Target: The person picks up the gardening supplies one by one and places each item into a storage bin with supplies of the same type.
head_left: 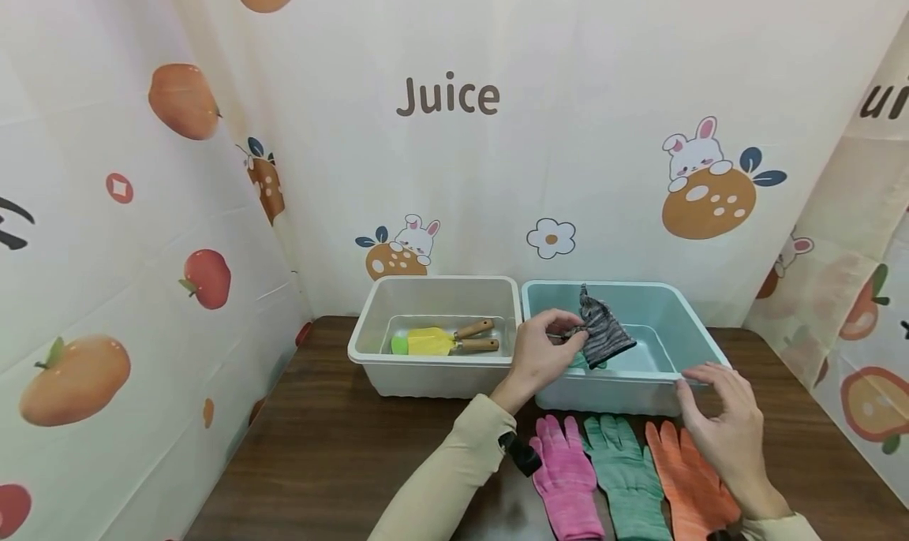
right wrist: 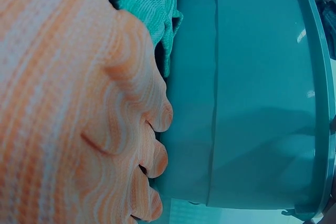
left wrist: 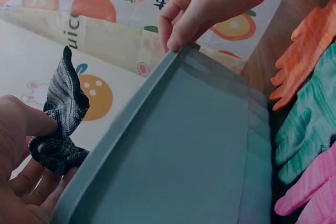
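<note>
Left grip (head_left: pixel 541 350) pinches grey glove (head_left: pixel 604 334), right grip (head_left: pixel 731 427) pinches blue tub (head_left: pixel 611 396) at near-right corner — slack pinch could drop glove over near edge.

Bunched gray glove (head_left: pixel 606 334), over blue bin (head_left: pixel 611 397)

Grey-and-black streaked glove (head_left: pixel 605 336), light blue bin (head_left: pixel 625 397), orange glove (head_left: pixel 687 478)
</note>
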Tool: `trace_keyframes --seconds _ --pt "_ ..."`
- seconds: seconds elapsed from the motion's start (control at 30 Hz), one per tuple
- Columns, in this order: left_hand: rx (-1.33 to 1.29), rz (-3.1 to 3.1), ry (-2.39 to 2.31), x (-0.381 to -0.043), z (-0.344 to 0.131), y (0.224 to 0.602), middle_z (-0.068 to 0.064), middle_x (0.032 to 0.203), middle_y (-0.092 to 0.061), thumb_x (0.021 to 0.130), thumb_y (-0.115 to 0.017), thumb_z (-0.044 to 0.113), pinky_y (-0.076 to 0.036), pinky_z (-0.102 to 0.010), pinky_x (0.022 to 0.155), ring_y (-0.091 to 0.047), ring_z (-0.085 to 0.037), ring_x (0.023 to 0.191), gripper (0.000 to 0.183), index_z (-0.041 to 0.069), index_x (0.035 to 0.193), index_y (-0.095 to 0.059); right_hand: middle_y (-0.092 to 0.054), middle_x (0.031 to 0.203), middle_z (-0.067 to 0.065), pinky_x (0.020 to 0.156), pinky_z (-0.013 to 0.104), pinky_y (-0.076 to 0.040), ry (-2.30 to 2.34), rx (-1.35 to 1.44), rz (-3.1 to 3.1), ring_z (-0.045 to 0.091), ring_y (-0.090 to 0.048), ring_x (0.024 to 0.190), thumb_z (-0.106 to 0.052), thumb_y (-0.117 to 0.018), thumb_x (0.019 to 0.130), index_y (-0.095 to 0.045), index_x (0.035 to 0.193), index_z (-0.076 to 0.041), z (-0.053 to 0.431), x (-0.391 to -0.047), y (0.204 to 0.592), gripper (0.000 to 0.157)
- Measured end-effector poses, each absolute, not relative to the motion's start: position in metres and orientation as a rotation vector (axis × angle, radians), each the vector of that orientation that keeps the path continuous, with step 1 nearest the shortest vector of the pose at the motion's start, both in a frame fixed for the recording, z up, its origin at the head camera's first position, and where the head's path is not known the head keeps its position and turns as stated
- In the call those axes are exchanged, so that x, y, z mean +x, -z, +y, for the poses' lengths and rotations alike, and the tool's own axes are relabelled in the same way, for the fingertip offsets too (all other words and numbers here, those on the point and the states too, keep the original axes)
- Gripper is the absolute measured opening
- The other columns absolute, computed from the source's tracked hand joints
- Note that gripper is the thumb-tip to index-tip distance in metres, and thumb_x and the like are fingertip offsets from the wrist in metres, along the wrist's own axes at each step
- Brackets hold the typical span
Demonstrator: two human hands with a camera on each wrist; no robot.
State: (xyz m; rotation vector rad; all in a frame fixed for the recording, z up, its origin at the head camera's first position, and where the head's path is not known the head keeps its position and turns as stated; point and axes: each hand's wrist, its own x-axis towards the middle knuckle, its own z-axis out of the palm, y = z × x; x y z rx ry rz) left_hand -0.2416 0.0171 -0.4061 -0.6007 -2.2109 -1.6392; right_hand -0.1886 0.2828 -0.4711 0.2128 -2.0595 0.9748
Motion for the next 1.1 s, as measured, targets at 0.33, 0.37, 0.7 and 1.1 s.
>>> trace_keyframes --seconds 0.33,0.37,0.7,1.1 --pt "-0.552 -2.260 1.509 -0.2441 0.0192 0.4073 -0.005 0.104 -0.078 0.098 -0.076 0.014 -0.055 -0.012 0.078 -0.071 -0.006 0.090 0.012 0.011 0.109 -0.079 -0.072 0.106 0.014 0.113 0.009 -0.027 -0.975 0.224 -2.061 -0.013 -0.046 0.127 0.009 -0.080 0.082 -0.076 0.103 0.002 0.2822 -0.1889 0.4715 0.022" --pt "-0.541 -2.271 1.488 -0.2441 0.0195 0.4076 -0.004 0.104 -0.078 0.098 -0.077 0.014 -0.054 -0.011 0.078 -0.071 -0.006 0.091 0.011 0.012 0.108 -0.079 -0.072 0.106 0.012 0.112 0.009 -0.027 -0.974 0.227 -2.060 -0.013 -0.046 0.127 0.009 -0.080 0.082 -0.076 0.102 0.002 0.2823 -0.1890 0.4715 0.022" --pt "-0.478 -2.355 1.283 -0.2437 0.0254 0.4078 0.001 0.100 -0.076 0.096 -0.078 0.016 -0.052 -0.014 0.079 -0.069 -0.005 0.089 0.009 0.016 0.105 -0.080 -0.070 0.106 0.008 0.112 0.008 -0.027 -0.973 0.210 -2.063 -0.015 -0.045 0.126 0.008 -0.080 0.082 -0.076 0.103 0.001 0.2829 -0.1882 0.4712 0.022" --pt "-0.442 -2.385 1.271 -0.2428 0.0267 0.4077 0.002 0.101 -0.077 0.095 -0.080 0.017 -0.053 -0.016 0.081 -0.070 -0.006 0.091 0.008 0.017 0.103 -0.080 -0.070 0.105 0.000 0.110 0.007 -0.028 -0.972 0.217 -2.064 -0.015 -0.045 0.125 0.009 -0.081 0.081 -0.077 0.103 0.001 0.2850 -0.1894 0.4728 0.023"
